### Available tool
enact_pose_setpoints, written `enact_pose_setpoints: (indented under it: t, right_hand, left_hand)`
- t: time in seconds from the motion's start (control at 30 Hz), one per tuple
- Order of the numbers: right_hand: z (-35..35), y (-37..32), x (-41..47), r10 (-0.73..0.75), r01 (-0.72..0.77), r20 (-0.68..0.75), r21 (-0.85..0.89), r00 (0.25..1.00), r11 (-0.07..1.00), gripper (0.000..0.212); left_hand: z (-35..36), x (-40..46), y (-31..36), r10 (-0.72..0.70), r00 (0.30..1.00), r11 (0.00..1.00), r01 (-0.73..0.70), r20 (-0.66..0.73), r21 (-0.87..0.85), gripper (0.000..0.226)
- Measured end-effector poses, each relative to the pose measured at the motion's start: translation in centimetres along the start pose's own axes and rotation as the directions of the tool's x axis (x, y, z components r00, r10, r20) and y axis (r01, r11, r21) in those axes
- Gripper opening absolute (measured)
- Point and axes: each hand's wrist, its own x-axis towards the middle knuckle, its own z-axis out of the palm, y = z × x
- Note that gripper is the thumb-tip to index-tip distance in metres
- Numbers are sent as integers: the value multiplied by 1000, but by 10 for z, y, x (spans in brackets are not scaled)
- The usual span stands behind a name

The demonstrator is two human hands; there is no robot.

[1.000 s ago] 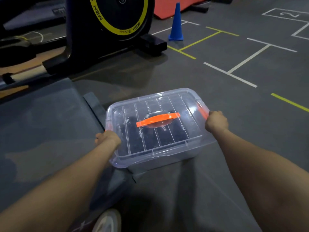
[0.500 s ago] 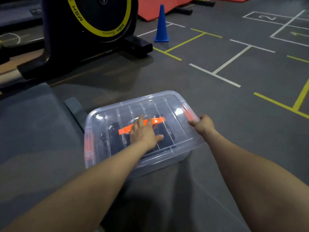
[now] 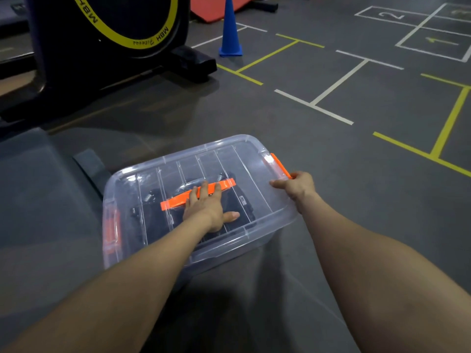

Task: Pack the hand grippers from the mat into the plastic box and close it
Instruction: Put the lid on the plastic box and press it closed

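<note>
Head view: I'm pressing my left hand, spread flat, on the plastic box lid while my right hand is pinching the orange right latch. Pulling unevenly risks tilting the box sitting on the floor; its long axis is running left-to-right, slightly diagonal, grippers inside.

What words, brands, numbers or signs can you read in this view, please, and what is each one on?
"MBH": in yellow on the ring of the black exercise machine, printed twice, upside down from here.
Small script beside the lower "MBH": too blurred to read.
"2": painted in a white floor square.
An arrow, no words: painted in the next floor square.
Pale marks on the dark grippers inside the box: unreadable.
</note>
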Motion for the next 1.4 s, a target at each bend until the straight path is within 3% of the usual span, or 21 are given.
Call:
enact_pose_setpoints:
  t: [0.17,0.33,0.5,0.6,0.7,0.8,0.9,1.1,1.2,1.27,1.4]
  right_hand:
    - [1,4,2,-115,115,-12,-37,993,993,44]
    - [9,6,7,-208,173,-108,-267,972,948,45]
    - [5,-3,-2,-214,173,-63,-390,975,904,33]
    - [16,-18,-14,-370,221,-78,-682,926,697,31]
    - [44,-37,-31,-507,392,95,-757,857,522,40]
    - [85,-48,-50,-477,505,266,-709,838,492,49]
    - [126,-50,-71,-404,583,427,-673,809,455,57]
    - [190,-27,-103,-335,692,607,-665,720,281,63]
    - [203,-18,-106,-343,699,619,-687,706,199,69]
    - [204,-20,-104,-320,697,624,-681,713,224,70]
    - [203,-24,-104,-293,699,636,-667,714,257,70]
  left_hand:
    - [-1,0,1,13,1000,1000,-13,-1,0,90]
    - [0,0,1,14,1000,1000,-14,-1,-8,90]
    - [0,-2,0,23,1000,999,-23,-16,-35,90]
    - [-1,-5,-7,51,997,997,-53,-53,-51,87]
    - [-7,-12,-25,75,979,995,-87,-191,-57,72]
    - [-18,-22,-58,-25,946,996,-5,-323,-93,54]
    - [-27,-33,-99,-172,913,981,124,-369,-150,47]
    - [-26,-55,-161,-501,848,838,427,-171,-339,54]
    - [-23,-59,-174,-499,866,801,454,-17,-392,53]
    - [-22,-59,-176,-461,887,779,419,28,-467,50]
    - [-23,-56,-178,-448,893,644,359,47,-676,36]
